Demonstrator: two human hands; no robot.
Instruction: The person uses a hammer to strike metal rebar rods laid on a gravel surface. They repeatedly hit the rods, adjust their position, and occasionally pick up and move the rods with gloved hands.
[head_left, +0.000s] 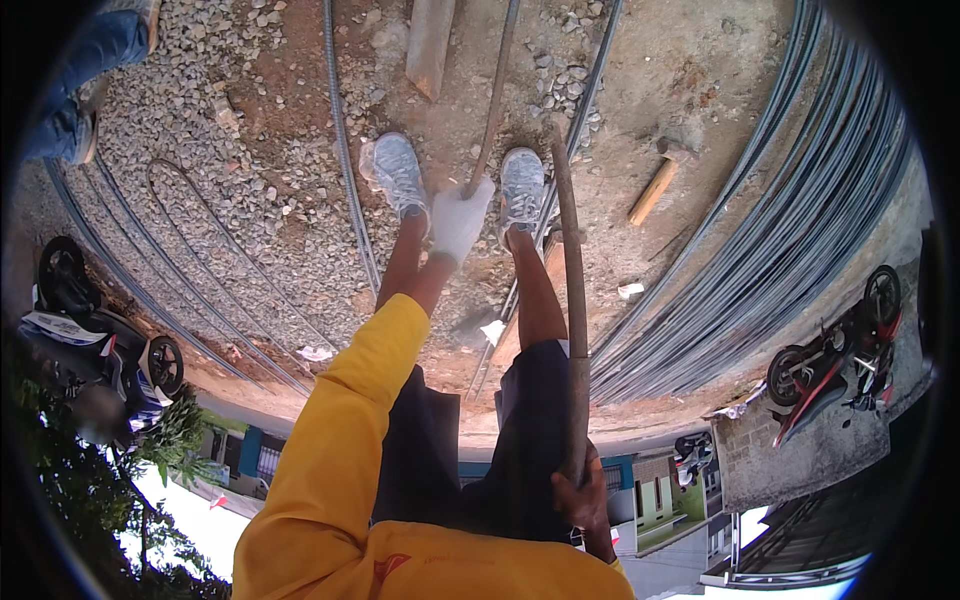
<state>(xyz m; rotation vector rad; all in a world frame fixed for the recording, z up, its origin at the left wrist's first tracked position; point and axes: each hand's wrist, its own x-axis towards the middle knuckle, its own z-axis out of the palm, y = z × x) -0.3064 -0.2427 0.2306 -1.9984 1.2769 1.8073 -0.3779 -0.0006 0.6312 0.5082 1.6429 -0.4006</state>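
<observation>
My left hand (463, 217), in a white knitted glove, grips the end of a thin rusty steel bar (499, 82) between my shoes. The bar runs forward along the ground, away from me. My right hand (583, 495) looks bare and is wrapped round the lower part of a long rusty metal pipe (574, 300) beside my right leg. The pipe's far end is bent and lies near a ribbed steel bar (596, 71). Partly hidden behind the pipe and my right leg is a wooden board (554, 259).
A hammer (654, 191) with a wooden handle lies right. Bundled rebar (795, 217) curves beyond it. A wooden plank (430, 45) lies ahead, gravel (247, 150) left. A person's jeans-clad legs (101, 52) stand upper left. Motorcycles (105, 330) are parked at both sides.
</observation>
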